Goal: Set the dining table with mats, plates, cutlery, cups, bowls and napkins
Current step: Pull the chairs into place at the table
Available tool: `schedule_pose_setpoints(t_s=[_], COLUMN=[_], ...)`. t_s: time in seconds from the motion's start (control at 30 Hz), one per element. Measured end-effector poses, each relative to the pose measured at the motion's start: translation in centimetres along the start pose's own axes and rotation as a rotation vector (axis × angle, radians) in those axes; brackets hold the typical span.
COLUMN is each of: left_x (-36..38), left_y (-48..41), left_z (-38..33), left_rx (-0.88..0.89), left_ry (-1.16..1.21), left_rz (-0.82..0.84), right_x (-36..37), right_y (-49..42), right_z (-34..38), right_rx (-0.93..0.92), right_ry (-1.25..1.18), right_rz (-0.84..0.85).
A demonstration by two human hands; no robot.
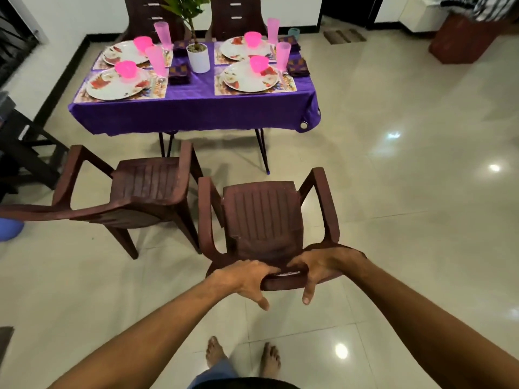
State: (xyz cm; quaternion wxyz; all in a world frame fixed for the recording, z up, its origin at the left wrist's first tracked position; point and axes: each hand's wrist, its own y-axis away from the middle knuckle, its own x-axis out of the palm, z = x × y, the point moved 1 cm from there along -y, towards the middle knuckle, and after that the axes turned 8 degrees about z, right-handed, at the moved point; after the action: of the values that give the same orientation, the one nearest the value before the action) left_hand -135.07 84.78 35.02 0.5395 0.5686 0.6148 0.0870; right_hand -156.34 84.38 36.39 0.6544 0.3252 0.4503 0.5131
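Observation:
A brown plastic armchair (261, 214) stands in front of me, seat facing the table. My left hand (247, 276) and my right hand (320, 265) both grip the top edge of its backrest, thumbs hanging behind. The dining table (193, 108), under a purple cloth, carries several floral plates (112, 85) on mats (289, 87), each with a pink bowl (126, 69), tall pink cups (157, 60), cutlery and dark folded napkins (179, 74). A white potted plant (198, 57) stands in the table's middle.
A second brown plastic chair (146, 186) stands to the left, near the table's front edge. Two dark wooden chairs (234, 15) sit behind the table. Dark furniture (25, 153) is at the far left. A blue object (9, 228) lies at the left edge. My bare feet (216, 353) are on glossy tiles.

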Motion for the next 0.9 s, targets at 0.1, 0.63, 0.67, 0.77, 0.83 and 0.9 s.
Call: schedule_pose_setpoints(t_s=[0.1, 0.63, 0.67, 0.77, 0.83, 0.9], left_x=[0.7, -6.8, -7.6, -10.1, -11.8, -13.4], left_y=[-0.4, -5.0, -5.7, -7.5, -8.5, -9.4], left_z=[0.2, 5.1, 5.6, 6.9, 7.5, 8.1], left_rx=[-0.026, -0.120, -0.120, -0.110, -0.116, -0.118], left_ry=[-0.074, -0.006, -0.012, -0.003, -0.003, -0.004], left_rz=[-0.048, -0.226, -0.235, -0.255, -0.253, -0.255], right_x=[1.2, -8.0, -8.9, -11.9, -13.9, -15.7], right_y=[-1.1, -4.3, -4.6, -5.5, -5.8, -6.0], right_z=[-0.9, -2.6, -3.0, -4.1, -4.5, -5.0], right_rx=[0.014, -0.046, -0.034, -0.008, 0.012, 0.029], right_ry=[0.114, 0.292, 0.285, 0.264, 0.255, 0.235], right_rz=[-0.048, -0.319, -0.330, -0.340, -0.335, -0.337])
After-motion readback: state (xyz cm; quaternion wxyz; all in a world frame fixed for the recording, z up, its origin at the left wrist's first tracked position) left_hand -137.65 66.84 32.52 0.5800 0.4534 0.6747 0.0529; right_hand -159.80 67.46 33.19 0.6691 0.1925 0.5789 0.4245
